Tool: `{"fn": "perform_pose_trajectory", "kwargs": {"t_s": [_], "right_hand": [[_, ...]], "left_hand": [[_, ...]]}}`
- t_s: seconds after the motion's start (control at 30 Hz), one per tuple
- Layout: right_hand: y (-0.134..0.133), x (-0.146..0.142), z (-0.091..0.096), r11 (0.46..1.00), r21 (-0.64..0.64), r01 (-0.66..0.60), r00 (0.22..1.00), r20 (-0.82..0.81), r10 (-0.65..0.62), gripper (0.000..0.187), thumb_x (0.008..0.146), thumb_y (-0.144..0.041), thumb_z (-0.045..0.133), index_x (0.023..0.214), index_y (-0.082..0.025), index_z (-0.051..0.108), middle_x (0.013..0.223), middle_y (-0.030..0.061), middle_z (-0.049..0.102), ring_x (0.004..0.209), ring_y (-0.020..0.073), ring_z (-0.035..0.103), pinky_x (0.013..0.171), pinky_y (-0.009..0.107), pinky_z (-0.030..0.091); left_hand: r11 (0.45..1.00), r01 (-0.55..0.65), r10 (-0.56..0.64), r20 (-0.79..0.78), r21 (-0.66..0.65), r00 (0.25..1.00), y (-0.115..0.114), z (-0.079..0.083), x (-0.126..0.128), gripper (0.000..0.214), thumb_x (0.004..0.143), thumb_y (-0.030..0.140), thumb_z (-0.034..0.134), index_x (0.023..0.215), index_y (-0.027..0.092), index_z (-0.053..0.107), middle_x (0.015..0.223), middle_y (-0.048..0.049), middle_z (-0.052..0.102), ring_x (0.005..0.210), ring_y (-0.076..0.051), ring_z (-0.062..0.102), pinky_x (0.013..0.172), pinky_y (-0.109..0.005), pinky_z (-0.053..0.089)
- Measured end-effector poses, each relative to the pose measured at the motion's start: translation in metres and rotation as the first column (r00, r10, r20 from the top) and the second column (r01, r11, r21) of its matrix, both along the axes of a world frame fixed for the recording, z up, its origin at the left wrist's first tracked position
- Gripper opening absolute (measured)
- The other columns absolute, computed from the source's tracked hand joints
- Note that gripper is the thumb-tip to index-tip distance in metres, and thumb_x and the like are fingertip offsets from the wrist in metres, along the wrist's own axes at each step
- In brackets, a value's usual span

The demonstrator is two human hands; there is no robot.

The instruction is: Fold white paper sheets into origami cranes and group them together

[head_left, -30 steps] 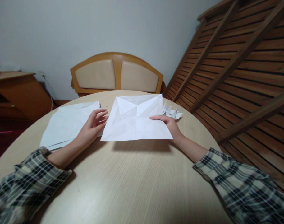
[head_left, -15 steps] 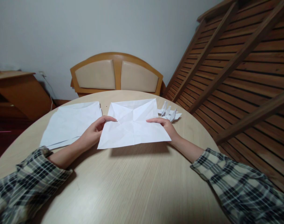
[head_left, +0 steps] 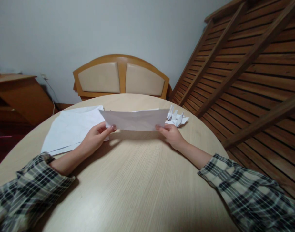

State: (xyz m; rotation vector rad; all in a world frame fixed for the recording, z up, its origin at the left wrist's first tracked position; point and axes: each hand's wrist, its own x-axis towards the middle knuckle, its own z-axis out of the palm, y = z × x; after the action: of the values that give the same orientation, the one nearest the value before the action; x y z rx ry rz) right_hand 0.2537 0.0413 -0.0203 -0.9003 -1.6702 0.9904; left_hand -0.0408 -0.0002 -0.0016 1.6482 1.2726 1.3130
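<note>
White sheet held upright, or nearly so, between 2 bare hands above the round table; its long axis runs left to right across the wearer's view, square to the line of sight; the left hand pinches the left end low down, the thumb lying on the near face; the right hand pinches the right end in like manner; the sheet thus lies inward of each hand, and neither is clearly the nearer to its middle. Loose paper sheets lie just beside the left hand; folded paper forms stand just beyond the right, partly screened by it, and their number cannot be told. Hidden: the far face of the sheet and most of the fingers behind it; a pale sliver above the top edge suggests a 2nd layer; whether the lower edge touches the table is hard to make out.
</note>
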Motion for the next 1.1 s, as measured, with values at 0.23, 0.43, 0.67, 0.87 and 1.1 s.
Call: {"fn": "perform_pose_trajectory", "kwargs": {"t_s": [0.23,0.43,0.67,0.87,1.1], "right_hand": [[-0.005,-0.004,0.002,0.998,-0.061,-0.005,0.997,0.071,0.009,0.034,0.074,-0.050,0.070,0.065,-0.018,0.064,0.067,0.0002,0.059,0.066,0.0138,0.050,0.065,0.029,0.041],[-0.009,-0.007,-0.003,0.966,-0.175,-0.189,0.982,-0.007,0.191,0.033,0.070,-0.045,0.076,0.069,-0.018,0.059,0.071,-0.0005,0.059,0.069,0.0132,0.052,0.068,0.028,0.042],[-0.007,-0.007,0.000,0.856,-0.409,-0.318,0.907,-0.395,0.148,0.051,0.084,-0.059,0.058,0.121,-0.028,0.043,0.110,0.0085,0.068,0.083,0.0185,0.065,0.077,0.036,0.051],[-0.016,-0.012,0.010,0.817,-0.457,-0.353,0.930,-0.264,0.254,0.066,0.077,-0.053,0.071,0.130,-0.019,0.048,0.112,0.0125,0.068,0.082,0.0164,0.066,0.074,0.030,0.052],[-0.033,-0.034,0.011,0.744,-0.501,-0.442,0.895,-0.297,0.332,0.053,0.068,-0.034,0.081,0.115,-0.018,0.062,0.096,0.0062,0.074,0.077,0.0169,0.069,0.071,0.029,0.054]], "left_hand": [[0.995,-0.092,0.095,0.187,-0.024,0.978,0.005,-0.008,-0.003,0.023,0.075,0.042,0.074,0.078,0.019,0.070,0.078,-0.0020,0.069,0.078,-0.018,0.065,0.077,-0.028,0.053],[0.991,-0.051,0.107,0.519,-0.121,0.848,0.014,-0.012,-0.004,0.019,0.069,0.026,0.078,0.078,0.019,0.064,0.084,-0.0006,0.067,0.080,-0.015,0.065,0.077,-0.024,0.056],[0.979,0.109,0.018,0.607,-0.172,0.795,0.007,-0.003,-0.001,0.050,0.069,0.012,0.074,0.114,0.021,0.057,0.081,0.0027,0.066,0.067,-0.009,0.062,0.063,-0.018,0.052],[0.966,0.161,-0.048,0.475,-0.201,0.879,-0.003,-0.003,0.011,0.055,0.074,0.019,0.075,0.126,0.023,0.056,0.060,0.0087,0.050,0.053,-0.007,0.048,0.050,-0.014,0.039],[0.965,0.154,-0.058,0.400,-0.213,0.915,-0.010,-0.003,0.028,0.053,0.078,0.026,0.074,0.127,0.024,0.053,0.058,0.0095,0.042,0.055,-0.008,0.046,0.052,-0.016,0.039]]}}
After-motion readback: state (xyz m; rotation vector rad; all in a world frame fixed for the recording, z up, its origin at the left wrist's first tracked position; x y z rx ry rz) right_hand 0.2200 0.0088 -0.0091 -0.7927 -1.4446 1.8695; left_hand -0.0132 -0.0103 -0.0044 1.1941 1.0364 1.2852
